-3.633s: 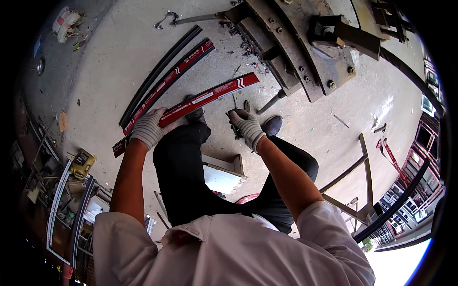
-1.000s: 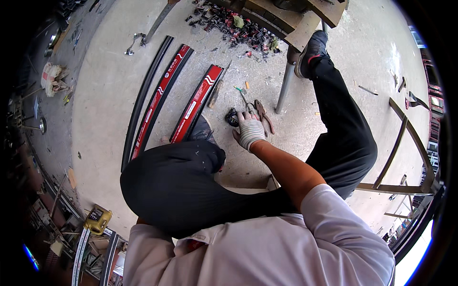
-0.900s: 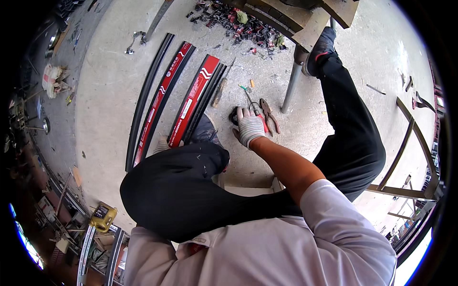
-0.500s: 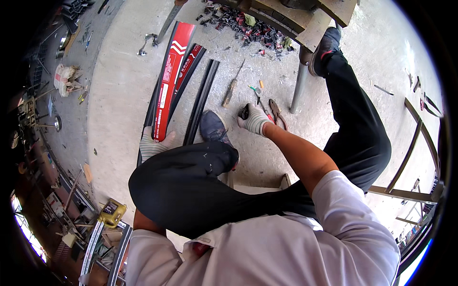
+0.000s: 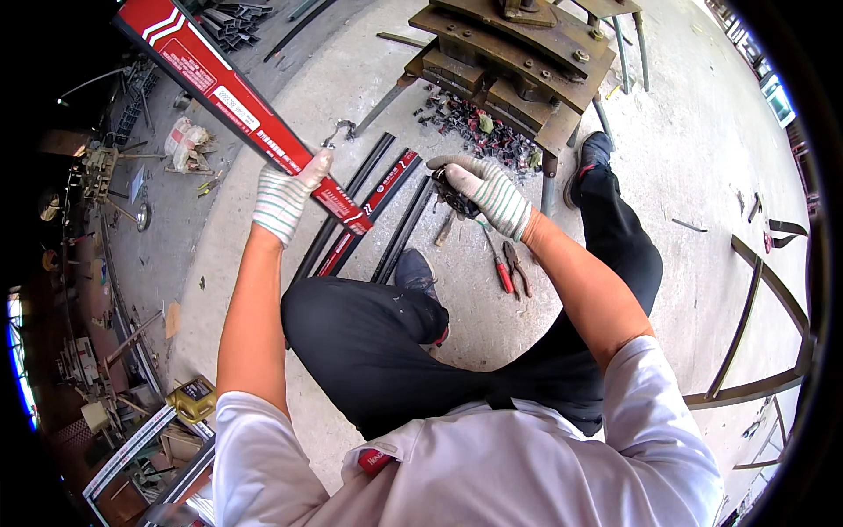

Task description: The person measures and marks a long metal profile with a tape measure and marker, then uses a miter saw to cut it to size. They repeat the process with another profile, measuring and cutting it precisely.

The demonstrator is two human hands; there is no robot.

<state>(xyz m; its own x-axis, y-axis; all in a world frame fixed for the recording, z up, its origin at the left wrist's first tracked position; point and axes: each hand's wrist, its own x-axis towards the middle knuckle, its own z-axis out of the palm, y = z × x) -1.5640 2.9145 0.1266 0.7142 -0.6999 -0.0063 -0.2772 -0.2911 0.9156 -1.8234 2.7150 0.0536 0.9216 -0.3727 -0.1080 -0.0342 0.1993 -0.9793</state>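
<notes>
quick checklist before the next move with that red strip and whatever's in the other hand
1. Left hand grips the red strip: ok, fingers closed near its lower end.
2. Strip off the floor: ok, raised and angled up-left.
3. Right hand holds a dark object: ok; its kind, cannot tell.
4. Both gloves on: ok.
5. Pliers and red-handled tool lie by the foot: not ok, trip risk.

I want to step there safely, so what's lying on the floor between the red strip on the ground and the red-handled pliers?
In the head view, between the red strip on the ground and the red-handled pliers lie two dark strips and a short wooden-handled tool.
</notes>
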